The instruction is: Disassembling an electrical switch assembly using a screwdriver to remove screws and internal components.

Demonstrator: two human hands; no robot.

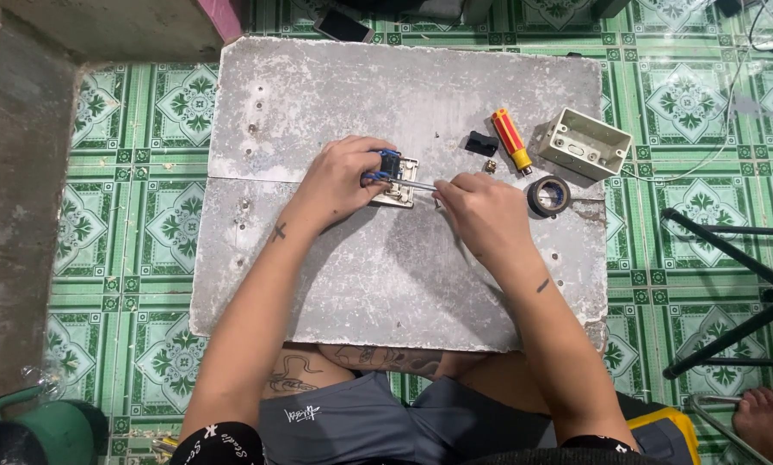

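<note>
My left hand grips a white switch plate with a blue part and wires on its back, holding it down on the grey board. My right hand holds a thin metal screwdriver shaft whose tip reaches into the blue part. The handle is hidden inside my fist. Both hands meet over the middle of the board.
A red and yellow screwdriver, a small black part, a roll of black tape and a white wall box lie at the board's right. Black stand legs cross the green tiled floor at right. A bare foot shows at the bottom right.
</note>
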